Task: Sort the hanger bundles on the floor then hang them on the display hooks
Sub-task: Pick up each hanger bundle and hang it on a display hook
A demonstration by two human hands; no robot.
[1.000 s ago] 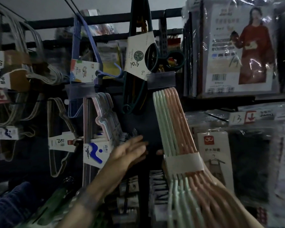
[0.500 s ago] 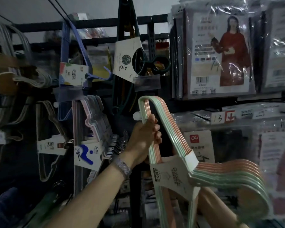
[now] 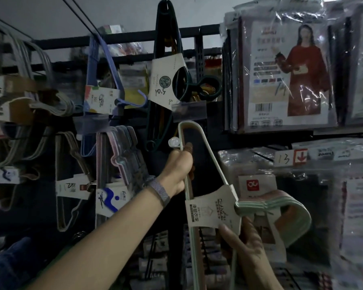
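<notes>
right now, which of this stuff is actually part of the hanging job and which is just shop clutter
In the job:
- green and pink hanger bundle
- left hand, gripping its frame
- right hand, holding it below the label
- white-tipped display hook

Just there:
- dark green hanger bundle, already hung
- blue hanger bundle, already hung
- bagged red garment pack
- price tag marked 13

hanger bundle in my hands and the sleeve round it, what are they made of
Hanger bundle: thin rods with a smooth, matte mint and pink skin, so probably coated wire, possibly solid plastic. Sleeve: matte printed card, going by its flat faces and cut edges.
</notes>
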